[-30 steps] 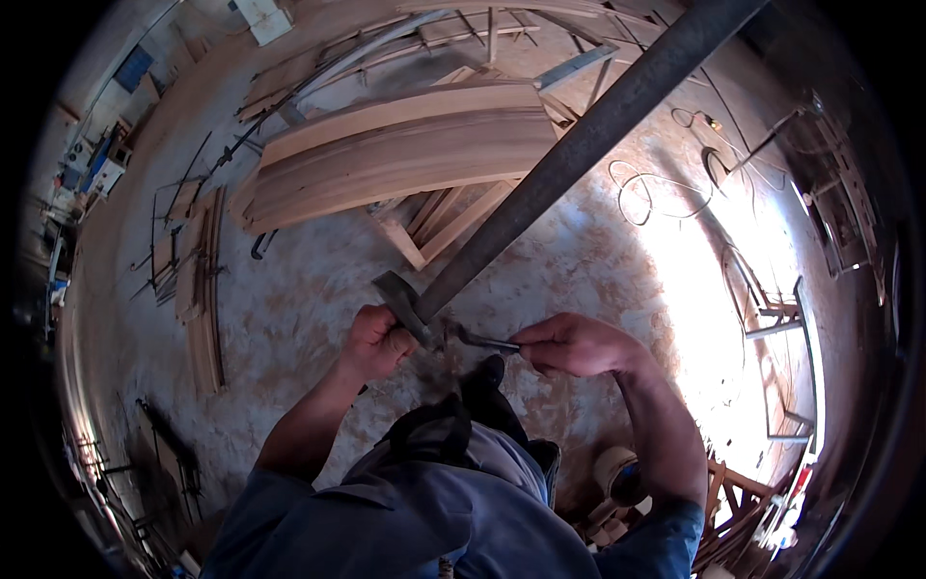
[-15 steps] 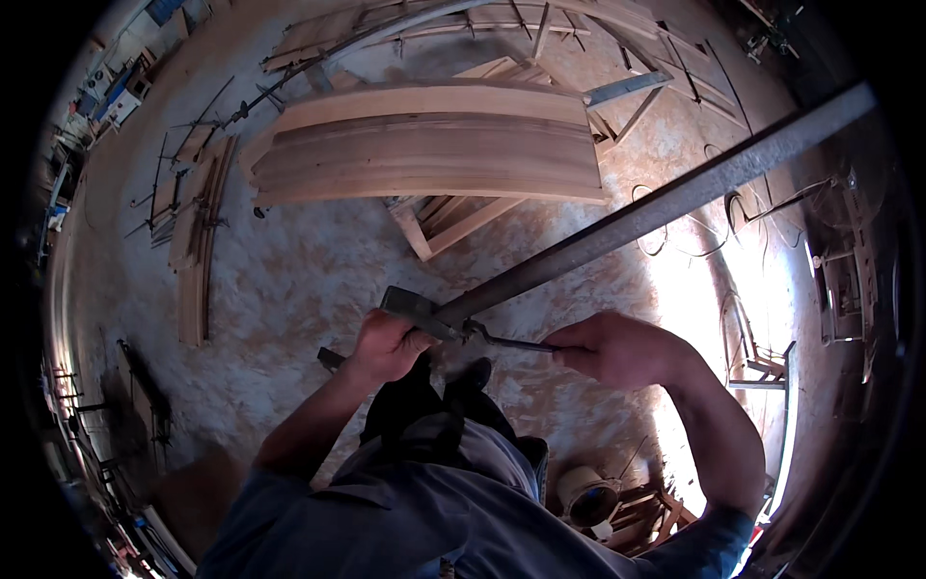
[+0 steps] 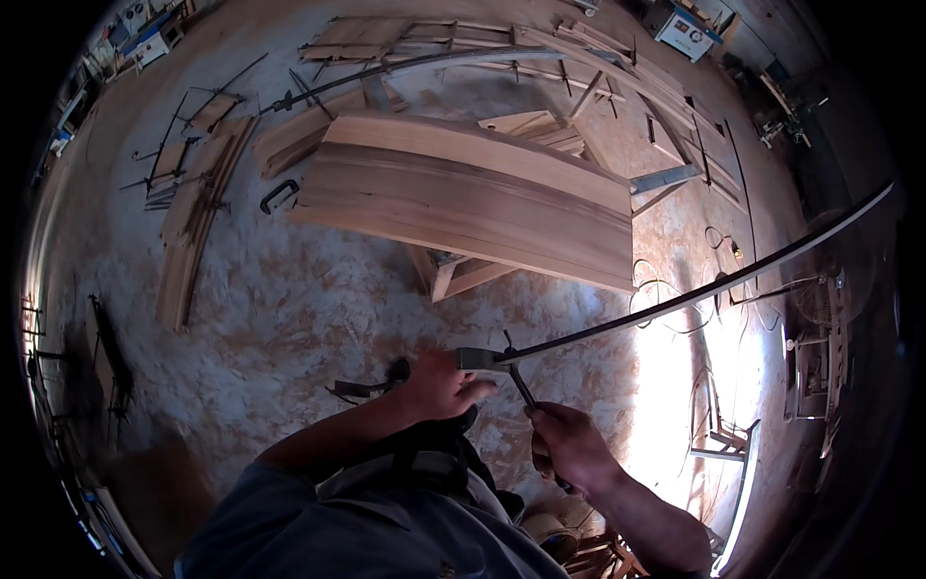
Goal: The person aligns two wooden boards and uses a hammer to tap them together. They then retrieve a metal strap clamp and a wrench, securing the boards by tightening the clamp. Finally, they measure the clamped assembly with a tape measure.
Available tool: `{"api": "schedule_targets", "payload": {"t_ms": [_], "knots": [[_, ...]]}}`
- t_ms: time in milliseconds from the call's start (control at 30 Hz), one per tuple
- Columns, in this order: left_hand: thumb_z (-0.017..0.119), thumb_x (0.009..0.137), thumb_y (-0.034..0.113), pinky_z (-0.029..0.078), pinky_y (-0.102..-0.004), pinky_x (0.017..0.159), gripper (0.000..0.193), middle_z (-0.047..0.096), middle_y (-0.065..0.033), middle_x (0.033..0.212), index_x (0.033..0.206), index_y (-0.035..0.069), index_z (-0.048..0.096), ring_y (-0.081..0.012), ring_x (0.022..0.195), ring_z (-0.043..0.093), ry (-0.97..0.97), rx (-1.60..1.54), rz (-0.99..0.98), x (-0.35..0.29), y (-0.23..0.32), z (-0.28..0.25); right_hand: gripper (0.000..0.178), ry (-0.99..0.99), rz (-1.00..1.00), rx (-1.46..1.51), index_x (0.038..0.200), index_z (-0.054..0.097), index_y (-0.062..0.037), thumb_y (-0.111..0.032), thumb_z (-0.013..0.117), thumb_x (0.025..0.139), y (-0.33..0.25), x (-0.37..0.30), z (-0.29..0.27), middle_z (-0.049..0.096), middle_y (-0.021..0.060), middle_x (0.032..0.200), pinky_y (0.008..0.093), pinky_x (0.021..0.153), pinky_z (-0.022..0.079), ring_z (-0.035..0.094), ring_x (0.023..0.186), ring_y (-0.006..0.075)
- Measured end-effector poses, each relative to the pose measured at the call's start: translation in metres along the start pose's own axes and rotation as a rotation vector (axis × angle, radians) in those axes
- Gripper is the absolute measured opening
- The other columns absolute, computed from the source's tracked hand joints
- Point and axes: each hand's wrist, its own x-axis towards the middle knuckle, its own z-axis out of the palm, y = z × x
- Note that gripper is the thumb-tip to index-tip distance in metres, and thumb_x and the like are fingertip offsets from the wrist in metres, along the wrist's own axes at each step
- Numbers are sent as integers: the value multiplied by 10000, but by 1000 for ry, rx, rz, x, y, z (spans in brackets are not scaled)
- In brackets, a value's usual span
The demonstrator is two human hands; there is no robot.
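Note:
A long metal bar clamp (image 3: pixel 666 307) slants from the front middle to the far right. Its block-like jaw (image 3: pixel 480 360) is beside my left hand (image 3: pixel 439 388), whose fingers wrap the clamp just behind that jaw. A dark end piece (image 3: pixel 359 389) of the clamp shows left of the hand. My right hand (image 3: pixel 574 449) grips a thin dark metal rod tool (image 3: pixel 522 386); its upper end meets the bar next to the jaw. Whether the tool is a wrench I cannot tell. Beyond the clamp lies a wide glued-up wooden panel (image 3: pixel 473 193) on a wooden stand (image 3: pixel 442 283).
A small C-clamp (image 3: pixel 280 197) is by the panel's left edge. Boards (image 3: pixel 198 227) with clamps lie further left. More clamped frames (image 3: pixel 598 72) stand at the back. Cables (image 3: pixel 666 304) loop on the sunlit floor at right, near a machine frame (image 3: pixel 810 357).
The view has shifted, showing more of the panel. The clamp bar lies flatter across the view. My right hand has come nearer and lower, and the rod tool has turned from sideways to steeply slanted.

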Motion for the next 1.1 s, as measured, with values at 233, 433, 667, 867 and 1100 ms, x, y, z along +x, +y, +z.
{"api": "schedule_targets", "payload": {"t_ms": [233, 433, 667, 867, 1100], "knots": [[640, 844, 289, 494, -423, 553, 200, 639, -101, 712, 915, 102, 636, -329, 644, 627, 431, -59, 72, 4, -25, -5, 207, 11, -59, 21, 975, 550, -3, -194, 474, 954, -18, 18, 35, 486, 16, 603, 255, 419, 371, 463, 452, 104], [513, 933, 306, 466, -406, 561, 279, 622, -150, 703, 891, 47, 610, -329, 649, 627, 277, -337, -200, 63, 4, -35, 122, 489, -687, 12, 995, 535, -15, -112, 499, 930, 50, 89, 75, 515, 47, 648, 276, 510, 413, 498, 534, 125], [468, 955, 424, 339, -265, 389, 405, 435, -29, 508, 775, 64, 513, -124, 413, 435, 338, -1086, -396, 71, -58, -46, 142, 495, -1489, -667, 828, 533, -60, 31, 618, 759, 2, 186, 51, 561, 113, 741, 350, 545, 447, 557, 607, 291], [415, 944, 503, 345, -268, 366, 507, 380, -19, 457, 730, 48, 477, -126, 349, 384, 267, -1143, -484, 77, -74, -100, 70, 290, -1041, -571, 808, 574, -58, -82, 630, 774, 49, 167, 61, 581, 102, 777, 399, 586, 475, 589, 716, 328], [319, 870, 715, 278, -262, 351, 674, 360, -7, 460, 810, 67, 496, -122, 352, 346, 287, -1288, -265, 170, -92, -116, 260, 250, -795, -567, 1067, 556, -51, -214, 548, 865, 66, 204, 78, 589, 157, 1070, 458, 785, 479, 550, 999, 366]]}}
